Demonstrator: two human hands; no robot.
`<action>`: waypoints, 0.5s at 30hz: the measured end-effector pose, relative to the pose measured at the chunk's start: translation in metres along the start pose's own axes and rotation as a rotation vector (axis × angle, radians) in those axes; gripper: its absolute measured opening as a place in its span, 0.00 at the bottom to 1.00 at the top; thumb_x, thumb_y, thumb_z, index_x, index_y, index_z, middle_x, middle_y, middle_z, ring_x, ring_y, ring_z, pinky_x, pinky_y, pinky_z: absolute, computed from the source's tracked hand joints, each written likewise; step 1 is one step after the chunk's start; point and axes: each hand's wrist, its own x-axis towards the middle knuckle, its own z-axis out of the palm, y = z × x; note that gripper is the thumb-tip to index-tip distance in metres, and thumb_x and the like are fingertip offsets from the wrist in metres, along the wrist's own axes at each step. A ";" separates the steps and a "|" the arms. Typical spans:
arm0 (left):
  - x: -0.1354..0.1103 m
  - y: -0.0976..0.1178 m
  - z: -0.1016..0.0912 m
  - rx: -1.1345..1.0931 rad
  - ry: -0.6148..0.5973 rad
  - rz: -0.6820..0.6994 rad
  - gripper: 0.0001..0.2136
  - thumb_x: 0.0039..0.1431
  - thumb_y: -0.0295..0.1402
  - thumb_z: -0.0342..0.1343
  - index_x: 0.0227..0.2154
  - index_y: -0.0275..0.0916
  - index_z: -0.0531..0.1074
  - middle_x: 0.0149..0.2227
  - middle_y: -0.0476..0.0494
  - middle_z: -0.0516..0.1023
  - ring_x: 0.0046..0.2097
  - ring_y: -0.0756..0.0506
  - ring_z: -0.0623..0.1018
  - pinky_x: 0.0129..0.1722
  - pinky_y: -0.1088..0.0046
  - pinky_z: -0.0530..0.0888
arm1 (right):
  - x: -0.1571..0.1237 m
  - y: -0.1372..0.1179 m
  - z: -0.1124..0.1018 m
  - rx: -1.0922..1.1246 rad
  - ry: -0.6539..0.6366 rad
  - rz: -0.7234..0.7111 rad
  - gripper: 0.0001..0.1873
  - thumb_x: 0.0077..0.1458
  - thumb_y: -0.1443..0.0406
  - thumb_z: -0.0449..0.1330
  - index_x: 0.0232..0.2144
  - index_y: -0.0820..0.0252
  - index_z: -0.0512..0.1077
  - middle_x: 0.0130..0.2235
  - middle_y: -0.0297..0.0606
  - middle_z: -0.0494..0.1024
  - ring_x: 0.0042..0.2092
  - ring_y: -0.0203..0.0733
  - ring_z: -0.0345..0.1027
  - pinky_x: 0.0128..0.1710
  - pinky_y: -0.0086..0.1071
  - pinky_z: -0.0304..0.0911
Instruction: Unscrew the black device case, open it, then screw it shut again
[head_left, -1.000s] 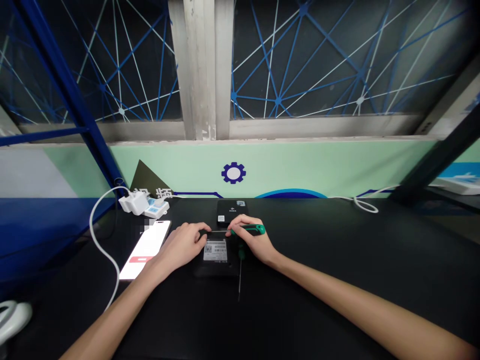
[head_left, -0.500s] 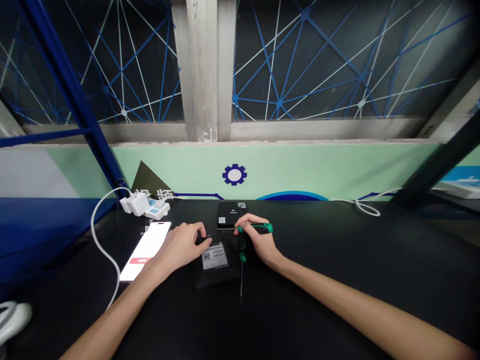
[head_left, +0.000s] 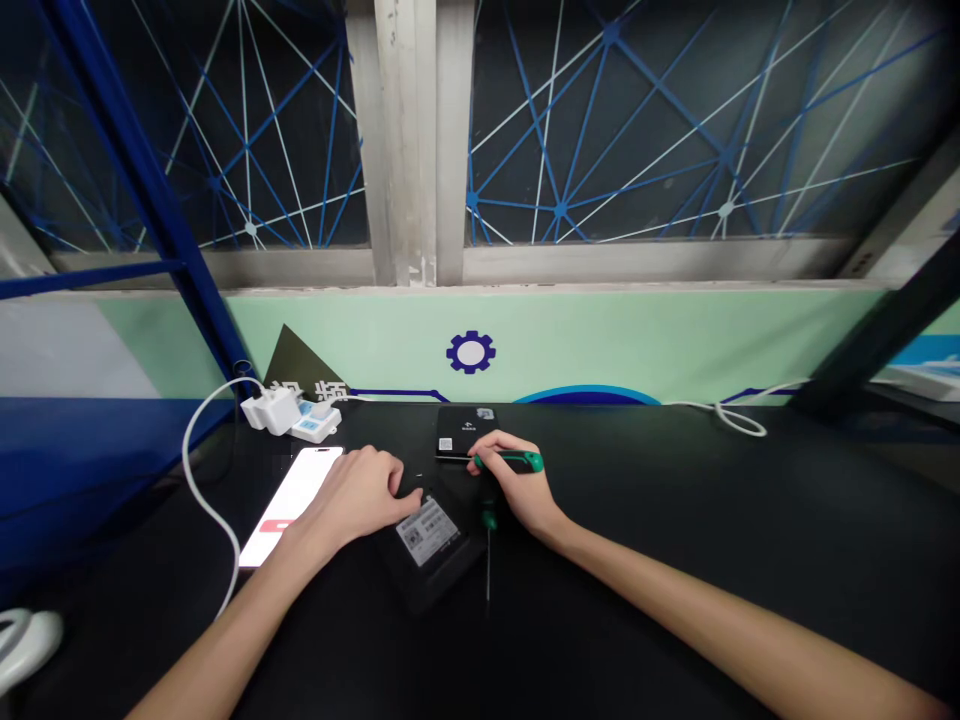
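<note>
Black plastic box with a white label is seen in the head view, lying askew on the black table between both hands; left hand is laid palm down, fingers bent onto the box's far-left corner, whether pinched or only pressed cannot be told; right hand is closed round a green-handled screwdriver, pointed left; a second screwdriver is laid just right of the box; a second black box is set behind, a lit phone at left, white charger and cable beyond; judged: the box is best pinned flat by the left hand and the tip seated square before any turning; shaft and tip are hard to make out against the dark box behind; label print is too small to be read; specks by the box's far edge cannot be identified; both forearms are cut off at the frame bottom
</note>
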 end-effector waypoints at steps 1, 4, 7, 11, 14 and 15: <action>0.000 -0.001 0.000 -0.002 -0.006 0.004 0.19 0.52 0.44 0.55 0.14 0.41 0.59 0.18 0.51 0.67 0.23 0.47 0.68 0.25 0.70 0.55 | 0.000 0.000 0.000 0.000 0.000 -0.002 0.11 0.54 0.59 0.62 0.25 0.59 0.75 0.24 0.35 0.78 0.29 0.41 0.73 0.35 0.33 0.68; 0.000 -0.003 -0.001 -0.011 -0.021 0.009 0.19 0.52 0.43 0.55 0.13 0.41 0.58 0.16 0.51 0.65 0.21 0.48 0.66 0.25 0.70 0.55 | 0.000 0.001 0.000 -0.002 0.002 -0.013 0.10 0.54 0.59 0.62 0.25 0.59 0.75 0.24 0.35 0.78 0.29 0.41 0.72 0.34 0.33 0.67; -0.001 -0.004 -0.001 -0.019 -0.030 0.011 0.18 0.52 0.42 0.54 0.12 0.41 0.58 0.16 0.50 0.64 0.21 0.48 0.64 0.25 0.69 0.56 | 0.000 0.001 -0.001 -0.005 -0.002 -0.018 0.10 0.54 0.60 0.62 0.25 0.59 0.75 0.24 0.35 0.78 0.29 0.40 0.72 0.34 0.32 0.66; -0.001 -0.005 -0.001 -0.033 -0.053 0.017 0.19 0.52 0.40 0.53 0.11 0.41 0.55 0.16 0.51 0.61 0.21 0.49 0.60 0.24 0.69 0.55 | 0.000 0.002 -0.001 -0.008 -0.006 -0.025 0.10 0.55 0.61 0.62 0.25 0.60 0.75 0.25 0.35 0.78 0.30 0.40 0.72 0.35 0.32 0.65; -0.001 -0.005 -0.001 -0.047 -0.079 0.018 0.21 0.51 0.39 0.52 0.11 0.42 0.50 0.15 0.52 0.58 0.20 0.50 0.56 0.24 0.69 0.54 | 0.000 0.002 -0.002 -0.017 -0.008 -0.023 0.10 0.56 0.61 0.61 0.26 0.60 0.76 0.25 0.35 0.78 0.30 0.41 0.73 0.36 0.32 0.64; -0.001 -0.005 -0.001 -0.056 -0.098 0.013 0.21 0.51 0.38 0.52 0.10 0.42 0.50 0.15 0.52 0.57 0.20 0.50 0.56 0.24 0.70 0.54 | 0.000 0.002 -0.002 -0.022 -0.009 -0.024 0.10 0.56 0.61 0.61 0.26 0.60 0.76 0.25 0.35 0.78 0.30 0.41 0.73 0.36 0.32 0.64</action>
